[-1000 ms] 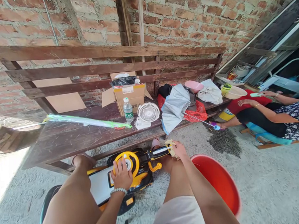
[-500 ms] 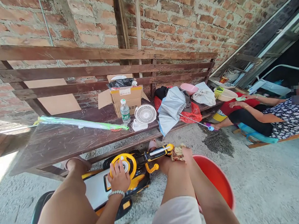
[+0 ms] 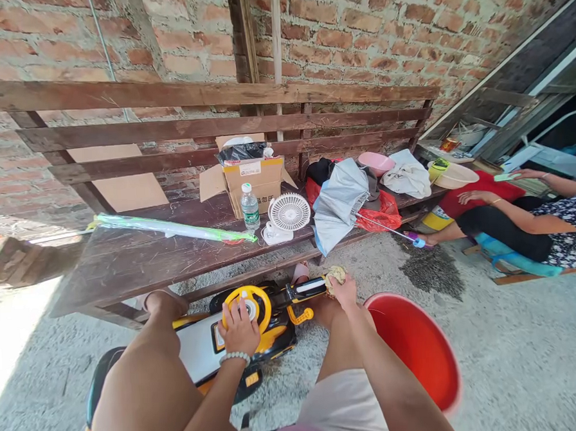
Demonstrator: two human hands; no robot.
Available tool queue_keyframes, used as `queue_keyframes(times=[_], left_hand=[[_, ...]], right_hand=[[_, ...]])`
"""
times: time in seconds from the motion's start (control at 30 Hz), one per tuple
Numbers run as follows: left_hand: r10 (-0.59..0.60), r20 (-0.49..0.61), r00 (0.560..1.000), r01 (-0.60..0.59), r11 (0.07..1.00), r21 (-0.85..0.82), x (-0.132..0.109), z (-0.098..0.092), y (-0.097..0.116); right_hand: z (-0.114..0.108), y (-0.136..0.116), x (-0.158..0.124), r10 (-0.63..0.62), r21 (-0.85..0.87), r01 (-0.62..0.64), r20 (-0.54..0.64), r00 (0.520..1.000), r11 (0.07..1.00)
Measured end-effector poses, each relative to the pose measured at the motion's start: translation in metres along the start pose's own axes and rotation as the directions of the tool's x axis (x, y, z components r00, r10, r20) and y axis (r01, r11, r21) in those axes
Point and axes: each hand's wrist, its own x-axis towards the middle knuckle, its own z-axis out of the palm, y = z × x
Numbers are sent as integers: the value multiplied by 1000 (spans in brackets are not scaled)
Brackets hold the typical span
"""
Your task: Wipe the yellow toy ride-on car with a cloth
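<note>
Right now the left hand (image 3: 238,327) sits on the yellow wheel (image 3: 237,294) of a ride-on toy (image 3: 196,346), its fingers curled and slightly spread over the hub, with a bead bracelet (image 3: 235,358) at the wrist. The toy stands on the concrete floor (image 3: 517,358) between the person's bare legs, its yellow-and-black arm (image 3: 306,288) reaching toward 2 o'clock. The right hand (image 3: 343,291) is at the tip of that arm, thumb and fingers pinching a crumpled tan wad (image 3: 336,277). What the wad is made of is hard to tell. A red basin (image 3: 408,297) sits at the right hand's 4 o'clock, just beside the right knee.

At 12 o'clock stands a dark wooden bench (image 3: 126,269) against a brick wall (image 3: 355,32). On it are a cardboard box (image 3: 252,188), a water bottle (image 3: 249,208), a small white fan (image 3: 289,212), a grey umbrella (image 3: 340,200) lying over a red bag (image 3: 383,212), and a green-wrapped tube (image 3: 173,228). Farther along are a pink bowl (image 3: 376,162) and a white cloth (image 3: 406,178). At 2 o'clock, well apart, another person (image 3: 550,234) reclines in a floral top, one hand (image 3: 527,174) near a phone (image 3: 505,177)
</note>
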Motion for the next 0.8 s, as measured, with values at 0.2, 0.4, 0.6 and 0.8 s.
queue_keyframes(times=[0.2, 0.4, 0.6, 0.8], left_hand=[[3, 0, 1000, -3, 1000, -23, 1, 1, 0], [-3, 31, 1000, 4, 1000, -30, 2, 2, -3], [-1, 7, 1000, 2, 1000, -28, 1, 3, -2], [9, 19, 1000, -9, 1000, 6, 2, 6, -4]], right_hand=[[42, -14, -62, 37, -115, -23, 119, 992, 993], [60, -17, -124, -171, -370, 355, 446, 879, 858], [43, -14, -112, -266, -259, 385, 395, 879, 886], [4, -30, -52, -108, -132, 115, 62, 992, 984]])
